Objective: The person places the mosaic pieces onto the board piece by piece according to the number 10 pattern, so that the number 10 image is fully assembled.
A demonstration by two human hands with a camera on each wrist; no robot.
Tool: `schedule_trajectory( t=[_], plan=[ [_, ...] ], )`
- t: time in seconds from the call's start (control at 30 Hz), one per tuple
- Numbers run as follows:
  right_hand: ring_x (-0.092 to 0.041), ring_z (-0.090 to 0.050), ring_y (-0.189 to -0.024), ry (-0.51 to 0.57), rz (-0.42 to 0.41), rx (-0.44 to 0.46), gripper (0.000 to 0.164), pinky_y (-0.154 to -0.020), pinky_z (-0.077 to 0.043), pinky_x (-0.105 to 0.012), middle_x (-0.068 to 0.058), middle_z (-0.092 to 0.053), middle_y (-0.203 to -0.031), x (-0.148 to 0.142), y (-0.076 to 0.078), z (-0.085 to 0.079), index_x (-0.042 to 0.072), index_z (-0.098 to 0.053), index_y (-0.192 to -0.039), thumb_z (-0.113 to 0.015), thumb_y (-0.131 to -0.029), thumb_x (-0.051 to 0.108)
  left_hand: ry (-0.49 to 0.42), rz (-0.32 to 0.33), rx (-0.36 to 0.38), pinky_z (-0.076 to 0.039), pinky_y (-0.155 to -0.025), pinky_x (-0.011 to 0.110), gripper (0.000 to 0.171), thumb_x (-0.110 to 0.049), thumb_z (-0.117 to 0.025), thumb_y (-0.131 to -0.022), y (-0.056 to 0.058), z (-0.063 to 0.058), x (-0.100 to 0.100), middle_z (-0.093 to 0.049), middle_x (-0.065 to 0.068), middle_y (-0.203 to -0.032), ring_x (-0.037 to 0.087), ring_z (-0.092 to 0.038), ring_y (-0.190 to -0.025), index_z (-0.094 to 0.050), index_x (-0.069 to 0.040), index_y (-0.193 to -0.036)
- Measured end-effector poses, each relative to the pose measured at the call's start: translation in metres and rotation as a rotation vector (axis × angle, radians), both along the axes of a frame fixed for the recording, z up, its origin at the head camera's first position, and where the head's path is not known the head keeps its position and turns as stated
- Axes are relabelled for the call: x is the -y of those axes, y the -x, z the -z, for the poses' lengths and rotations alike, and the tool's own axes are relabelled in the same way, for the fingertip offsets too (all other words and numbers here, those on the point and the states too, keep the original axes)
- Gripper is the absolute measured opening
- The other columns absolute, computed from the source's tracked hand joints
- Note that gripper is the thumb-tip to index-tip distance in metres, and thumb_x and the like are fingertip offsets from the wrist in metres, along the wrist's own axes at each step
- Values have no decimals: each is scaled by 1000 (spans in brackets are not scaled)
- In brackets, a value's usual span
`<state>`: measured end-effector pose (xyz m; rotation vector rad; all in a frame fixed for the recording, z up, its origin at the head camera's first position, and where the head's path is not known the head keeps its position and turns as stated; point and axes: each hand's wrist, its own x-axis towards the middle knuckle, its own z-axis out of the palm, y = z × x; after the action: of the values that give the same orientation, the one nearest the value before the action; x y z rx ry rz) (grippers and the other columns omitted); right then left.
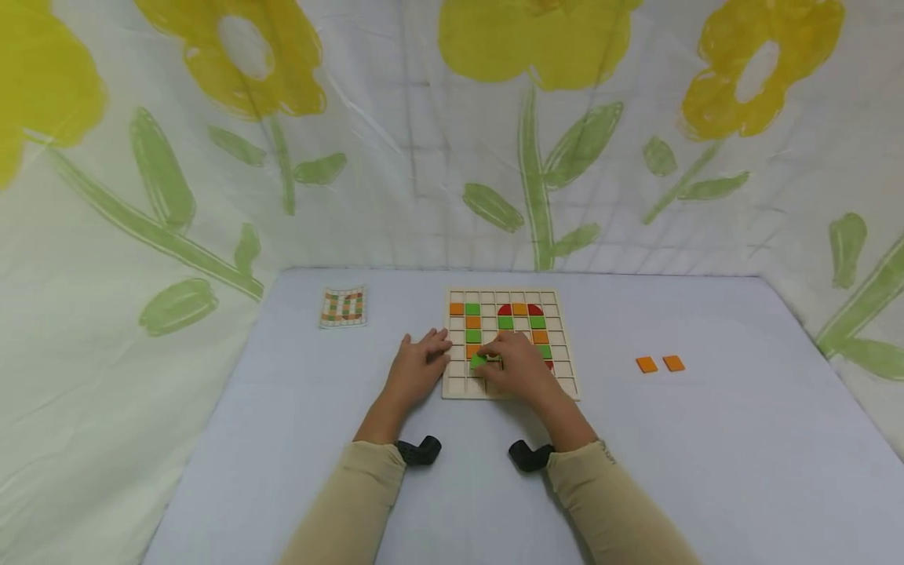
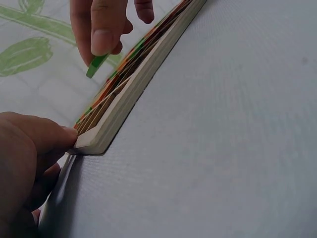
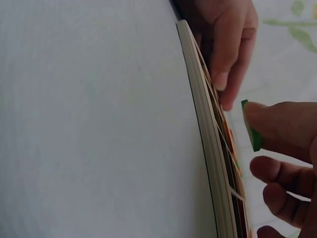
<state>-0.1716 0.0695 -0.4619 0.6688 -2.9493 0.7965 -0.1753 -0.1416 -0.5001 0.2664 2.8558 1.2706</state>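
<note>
A wooden grid board [image 1: 456, 385] lies on the table. Green and orange square tiles and red rounded ones fill some of its cells. Between thumb and fingertips, my right hand [image 1: 521, 367] pinches a green square tile [image 3: 253, 134] over the board's lower left part, just below an orange tile [image 1: 473, 351] in the second column. In the left wrist view that green tile [image 2: 96, 65] is tilted and held above the board surface. My left hand [image 1: 415, 370] rests along the board's left edge, its thumb [image 2: 59, 136] touching the rim near the corner. The right hand hides some middle cells.
Two loose orange square tiles [image 1: 660, 364] lie on the table to the right of the board. To the back left is a small printed pattern card [image 1: 343, 307] with coloured squares. A white curtain with painted flowers [image 1: 367, 196] hangs behind the table.
</note>
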Motion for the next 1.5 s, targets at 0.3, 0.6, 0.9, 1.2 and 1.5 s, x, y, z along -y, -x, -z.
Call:
schedule_trajectory(
  t=[0.3, 0.6, 0.9, 1.2, 1.5],
  plan=[
    [-20, -53, -93, -54, 63, 125, 23, -82, -49, -38, -1, -64, -97, 8, -1, 2, 17, -78, -104, -78, -84, 29, 13, -8, 1, -9, -125, 49, 30, -22, -64, -96, 0, 2, -2, -53, -4, -144, 17, -44, -140, -70, -13, -123],
    [-21, -53, -93, -49, 63, 121, 18, -80, -49, -40, 0, -64, -95, 9, -5, 10, 19, -79, -100, -78, -84, 26, 10, -19, 35, -9, -125, 49, 30, -22, -64, -96, -6, 5, -1, -53, -4, -145, 17, -44, -140, -69, -13, -123],
    [-20, -51, -90, 4, 85, 143, 13, -78, -47, -36, 3, -64, -92, -2, -7, 9, 20, -79, -96, -77, -84, 23, 5, -21, 24, -9, -125, 48, 30, -22, -64, -96, -7, 4, -4, -53, -5, -145, 16, -43, -140, -69, -13, -124],
    [-33, -53, -110, 82, 216, 153, 29, -95, -49, -51, -12, -65, -115, -75, 2, -1, 9, -73, -115, -72, -89, 23, -1, -6, 8, -9, -125, 48, 30, -21, -64, -96, -6, -1, -6, -53, -4, -145, 17, -43, -140, -69, -12, -124],
    [-56, -33, -129, 80, 466, 181, 47, -103, -35, -66, -32, -42, -141, -178, -1, -15, 1, -60, -131, -63, -95, 31, 17, -12, 11, -9, -125, 47, 31, -21, -64, -96, -3, -2, -1, -52, -5, -145, 17, -43, -141, -68, -12, -125]
  ],
)
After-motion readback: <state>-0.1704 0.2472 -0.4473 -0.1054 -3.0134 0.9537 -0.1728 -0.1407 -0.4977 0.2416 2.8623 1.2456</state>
